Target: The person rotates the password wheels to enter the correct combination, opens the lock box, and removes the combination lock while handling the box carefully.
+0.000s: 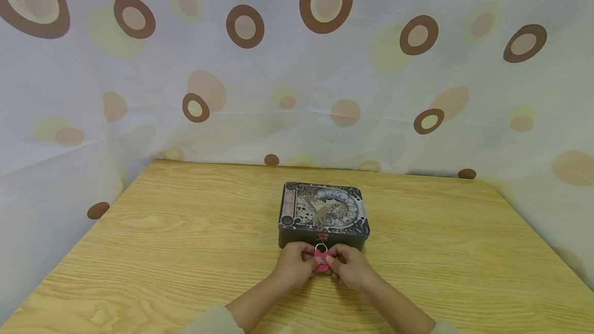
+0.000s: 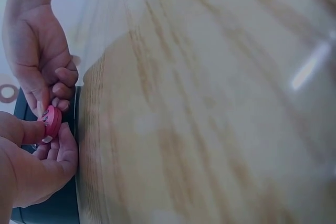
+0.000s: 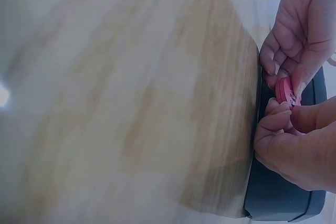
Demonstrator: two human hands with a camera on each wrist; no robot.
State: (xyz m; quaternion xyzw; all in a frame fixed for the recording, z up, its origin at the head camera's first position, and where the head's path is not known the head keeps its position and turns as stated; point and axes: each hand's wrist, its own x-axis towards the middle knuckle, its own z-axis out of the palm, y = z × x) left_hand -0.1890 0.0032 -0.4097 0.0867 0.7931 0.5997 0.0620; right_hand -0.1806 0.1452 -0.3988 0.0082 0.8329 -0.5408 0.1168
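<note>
The table [image 1: 185,231] lies under both hands; just beyond them, the box [image 1: 325,207] is best kept still. The left hand [image 1: 295,263] and right hand [image 1: 349,267] come together, both pinching the padlock [image 1: 322,256], which sits between them at the clasp [image 1: 323,236]. Steadying it with one hand and nudging the dials [image 1: 323,262] gently with the other should work best. Count: one table, one box, two hands, one padlock, one clasp; dials too small to count.
</note>
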